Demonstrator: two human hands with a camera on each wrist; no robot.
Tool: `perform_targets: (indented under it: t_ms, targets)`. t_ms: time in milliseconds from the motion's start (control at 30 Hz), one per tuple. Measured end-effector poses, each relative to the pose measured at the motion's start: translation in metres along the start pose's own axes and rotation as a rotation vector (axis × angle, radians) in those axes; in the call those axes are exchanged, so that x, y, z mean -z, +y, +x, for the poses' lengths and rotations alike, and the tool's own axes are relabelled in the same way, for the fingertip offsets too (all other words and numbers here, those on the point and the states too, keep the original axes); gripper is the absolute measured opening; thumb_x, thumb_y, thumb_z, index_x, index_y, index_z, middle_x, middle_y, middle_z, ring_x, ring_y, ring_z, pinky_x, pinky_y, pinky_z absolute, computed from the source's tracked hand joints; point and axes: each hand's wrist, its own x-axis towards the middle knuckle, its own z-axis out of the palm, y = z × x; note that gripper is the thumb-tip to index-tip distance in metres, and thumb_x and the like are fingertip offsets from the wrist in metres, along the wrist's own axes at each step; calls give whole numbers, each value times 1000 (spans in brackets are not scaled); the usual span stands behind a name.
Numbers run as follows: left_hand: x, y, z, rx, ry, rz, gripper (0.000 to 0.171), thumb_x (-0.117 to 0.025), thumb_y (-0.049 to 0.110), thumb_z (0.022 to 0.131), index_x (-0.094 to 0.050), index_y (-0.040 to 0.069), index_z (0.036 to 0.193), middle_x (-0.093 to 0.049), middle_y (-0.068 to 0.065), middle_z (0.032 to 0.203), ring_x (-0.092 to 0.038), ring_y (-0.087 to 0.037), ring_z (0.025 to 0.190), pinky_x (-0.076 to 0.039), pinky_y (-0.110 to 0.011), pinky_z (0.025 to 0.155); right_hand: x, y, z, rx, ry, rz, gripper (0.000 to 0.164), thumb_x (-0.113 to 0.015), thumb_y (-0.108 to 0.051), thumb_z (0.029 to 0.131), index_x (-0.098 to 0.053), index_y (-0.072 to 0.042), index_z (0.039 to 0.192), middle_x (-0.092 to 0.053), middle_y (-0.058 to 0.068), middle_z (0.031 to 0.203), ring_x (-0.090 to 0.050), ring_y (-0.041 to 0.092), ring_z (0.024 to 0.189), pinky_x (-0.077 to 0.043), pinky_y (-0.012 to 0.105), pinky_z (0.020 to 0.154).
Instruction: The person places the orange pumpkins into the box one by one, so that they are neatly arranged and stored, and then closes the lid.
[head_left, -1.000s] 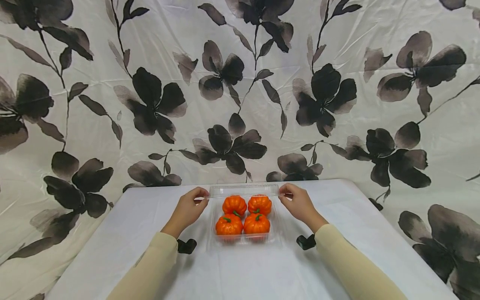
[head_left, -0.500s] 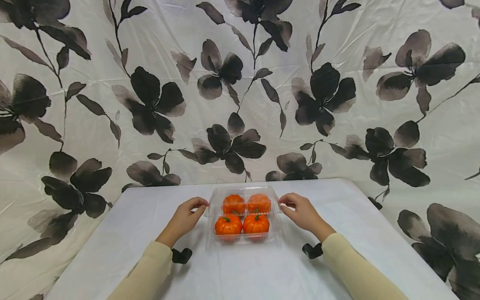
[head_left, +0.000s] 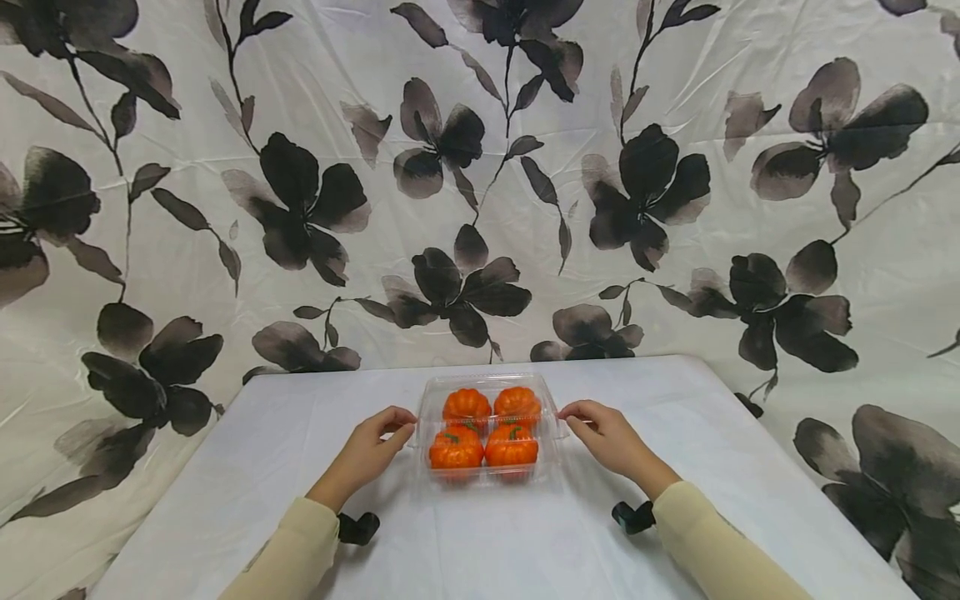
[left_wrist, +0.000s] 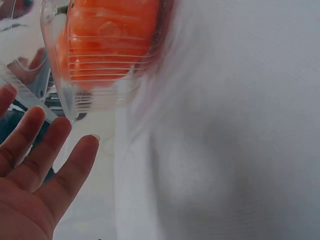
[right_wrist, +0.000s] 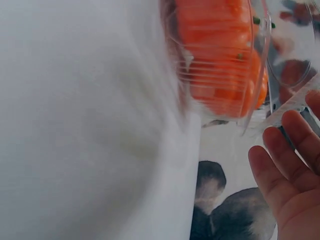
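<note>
Several small orange pumpkins with green stems sit in a clear plastic container on the white table. Its clear lid slants over them, its front edge raised above the front pumpkins. At the lid's left edge my left hand pinches the rim; my right hand pinches the opposite rim. In the left wrist view, the outer fingers spread loosely below the lid's rim, and the thumb is hidden. The right wrist view likewise shows loosely straight outer fingers near the rim.
A white cloth covers the table, whose far edge lies just behind the container. Beyond it hangs a pale curtain printed with dark flowers. A black wrist camera sits below the left hand, another below the right.
The lid, upright at the back a second ago, has swung forward and down over the pumpkins. Both hands have come down and toward me with it.
</note>
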Motion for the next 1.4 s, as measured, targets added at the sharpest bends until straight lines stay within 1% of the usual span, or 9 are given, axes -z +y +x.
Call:
perform_targets:
  t_ms: [233,367,467,667,833,1000,1167,1267,1400]
  targets:
    - [-2,2,-8,24,-8,5,23,-60,33,95,-62,17,111,-67,-3,113,-63,-21,106,-54,-38,85,-9,-1,-6,-58,1,43,23,-56,-33,97,-65,-20,114,-68,-3,112,-62,14,100,-53,42,94]
    - [-4,-1,-11,4,-12,-2,23,-62,31,94,-61,16,111,-66,-4,113,-64,-22,106,-54,-40,88,-15,1,-8,-103,13,92,28,-56,-30,97,-61,-19,122,-65,-1,117,-64,15,103,-55,39,90]
    - [-5,-5,-12,-2,-10,-9,22,-64,29,93,-60,16,111,-65,-4,113,-64,-22,105,-54,-40,89,-18,1,-10,-136,10,156,33,-56,-26,97,-56,-18,129,-63,3,121,-65,16,100,-56,37,87]
    - [-6,-8,-13,2,-28,-35,28,-66,25,91,-55,16,115,-64,-6,115,-64,-21,104,-55,-36,85,-19,-2,-14,-197,-12,243,39,-55,-28,98,-50,-20,136,-62,10,123,-66,16,87,-57,34,76]
    - [-7,-6,-17,6,-70,-89,35,-67,23,90,-51,13,120,-64,-10,116,-64,-20,99,-53,-30,78,-19,-5,-15,-245,-76,336,50,-51,-24,98,-39,-17,146,-64,15,116,-65,23,82,-58,35,70]
    - [-9,-6,-18,39,-105,-120,50,-67,23,90,-43,14,133,-64,-10,108,-62,-15,87,-53,-25,67,-18,-4,-16,-261,-147,454,61,-47,-17,96,-26,-10,153,-66,22,110,-68,31,82,-59,40,67]
    - [-11,-4,-21,91,-144,-168,68,-67,24,90,-32,13,147,-61,-9,97,-59,-16,69,-55,-29,60,-19,-1,-17,-287,-181,519,65,-48,-15,94,-23,-7,153,-68,23,103,-67,27,75,-59,39,66]
    - [-11,-4,-22,123,-195,-225,69,-63,24,92,-29,7,150,-60,-9,91,-58,-19,63,-57,-34,60,-22,1,-18,-297,-205,565,67,-49,-13,93,-22,-7,154,-68,22,94,-65,23,71,-59,38,64]
    - [-11,-3,-24,177,-262,-323,63,-56,25,96,-31,0,147,-59,-9,86,-58,-19,62,-58,-38,61,-24,1,-19,-300,-242,635,67,-47,-12,94,-18,-8,155,-64,17,84,-60,19,64,-58,34,59]
